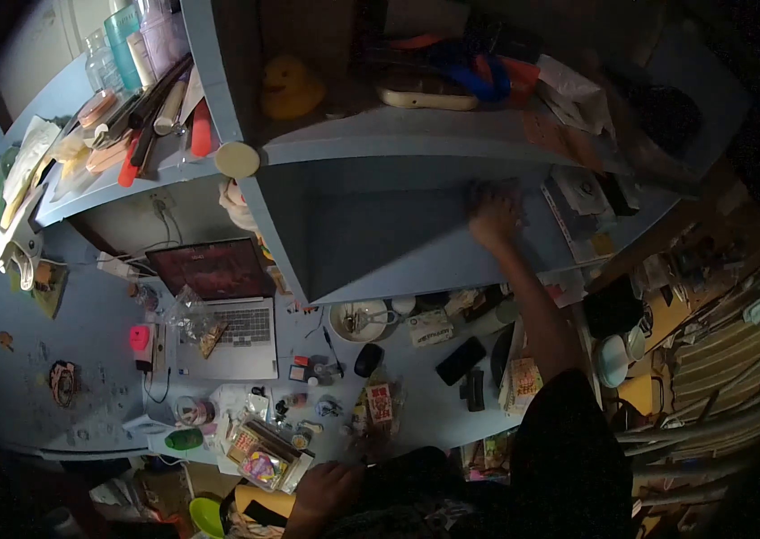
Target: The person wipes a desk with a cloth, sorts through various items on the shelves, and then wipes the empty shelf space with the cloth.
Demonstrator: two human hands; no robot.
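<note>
My right hand [494, 220] reaches deep into the blue shelf compartment [380, 238], low against its surface. Under its fingers is a crumpled greyish thing [507, 190], dim and blurred, perhaps a cloth. To the right of that hand, small boxes [577, 202] stand in the same compartment. My left hand [330, 488] is low in the view by the desk's front edge, close to a clear box of colourful packets [263, 463]. Its fingers are dark and partly hidden, so whether it holds anything does not show.
An open laptop [231, 332] stands on the cluttered desk, near a white bowl [359, 319], a mouse [368, 361] and a phone [461, 361]. Overhead, the upper shelf carries a yellow rubber duck [292, 87] and a sandal [427, 94]. Bottles [122, 45] crowd the left shelf.
</note>
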